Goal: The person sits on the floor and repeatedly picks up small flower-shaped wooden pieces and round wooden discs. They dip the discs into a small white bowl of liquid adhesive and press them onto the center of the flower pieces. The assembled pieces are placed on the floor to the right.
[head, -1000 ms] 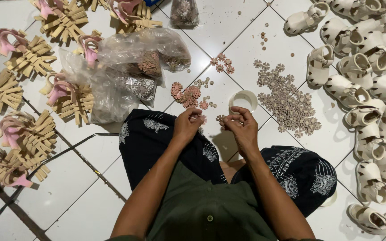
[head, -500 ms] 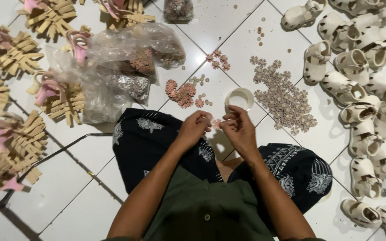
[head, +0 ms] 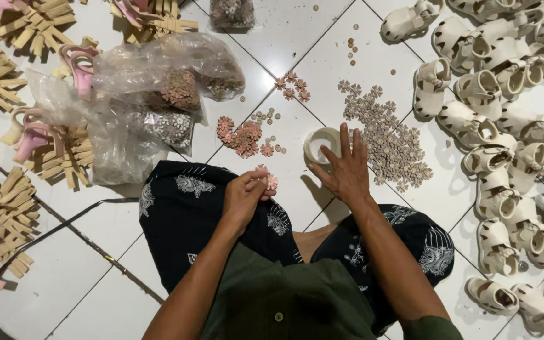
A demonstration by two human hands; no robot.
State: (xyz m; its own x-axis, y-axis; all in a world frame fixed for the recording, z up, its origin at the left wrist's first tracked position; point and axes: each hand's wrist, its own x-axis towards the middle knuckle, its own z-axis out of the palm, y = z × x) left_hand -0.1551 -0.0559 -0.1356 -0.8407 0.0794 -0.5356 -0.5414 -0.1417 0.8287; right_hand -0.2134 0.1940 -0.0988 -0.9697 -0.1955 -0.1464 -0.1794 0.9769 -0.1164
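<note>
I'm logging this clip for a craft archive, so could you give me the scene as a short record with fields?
setting: white tiled floor, person seated, seen from above
left hand: left hand pinches small pink flower pieces in its fingers
right hand: right hand spread open, reaching to a white tape roll
centre: pink flower pile, beige flower pile
left side: clear plastic bags, tan strap bundles
right side: cream sandals in a heap

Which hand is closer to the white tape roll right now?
Right. The right hand reaches over the white tape roll, fingers at its edge; the left hand sits apart, pinching pink flower pieces.
</note>
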